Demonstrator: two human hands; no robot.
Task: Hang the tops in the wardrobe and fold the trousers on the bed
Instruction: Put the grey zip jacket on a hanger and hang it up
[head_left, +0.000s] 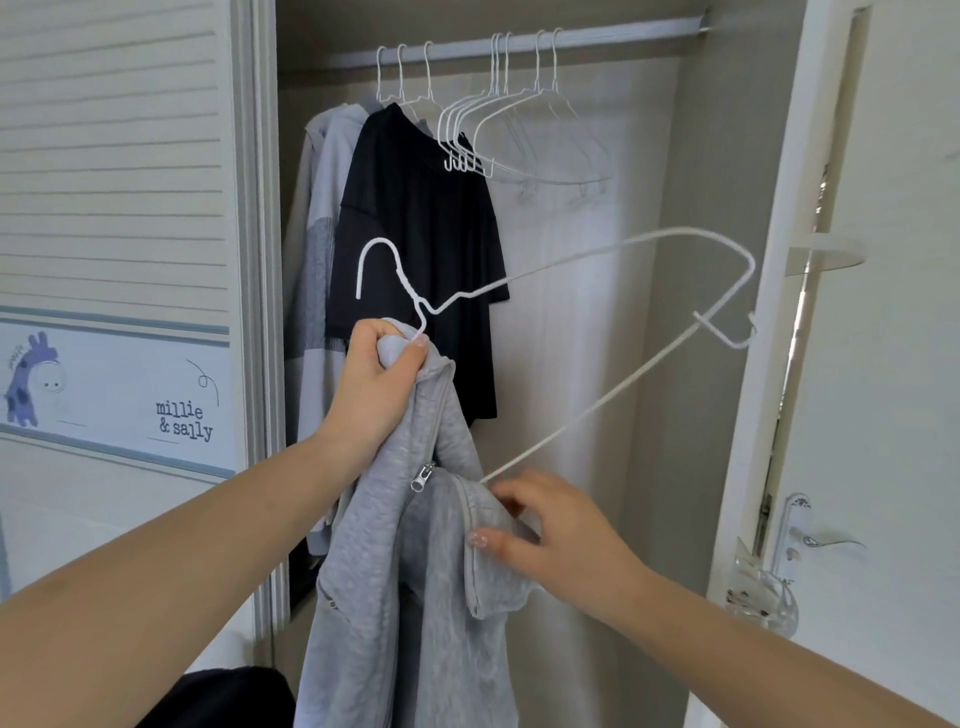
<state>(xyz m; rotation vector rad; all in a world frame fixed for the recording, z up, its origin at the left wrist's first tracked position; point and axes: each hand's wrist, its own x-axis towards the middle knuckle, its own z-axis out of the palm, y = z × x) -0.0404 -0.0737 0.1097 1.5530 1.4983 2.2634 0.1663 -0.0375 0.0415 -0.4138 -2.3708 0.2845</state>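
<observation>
- Showing 1 closed louvred door (114, 182) at far left, w/ a cartoon panel reading "millie & sally".
- Hanging on the rail (519, 44): 1 pale grey top (322, 249), then 1 black T-shirt (421, 249), then approx 5 empty white wire hangers (498, 135) bunched tog.; exact count hard to tell.
- Gripping w/ left hand (376, 384): fingers curled round the collar of 1 grey zip hoodie (415, 597) plus the neck of 1 white hanger (571, 270), held tilted in front of the open wardrobe.
- Pinching w/ right hand (550, 530): thumb & fingers closing on the hoodie's other front edge, by the hanger's lower end.
- Standing open at right: 1 white door (893, 415) w/ 1 handle (826, 543).
</observation>
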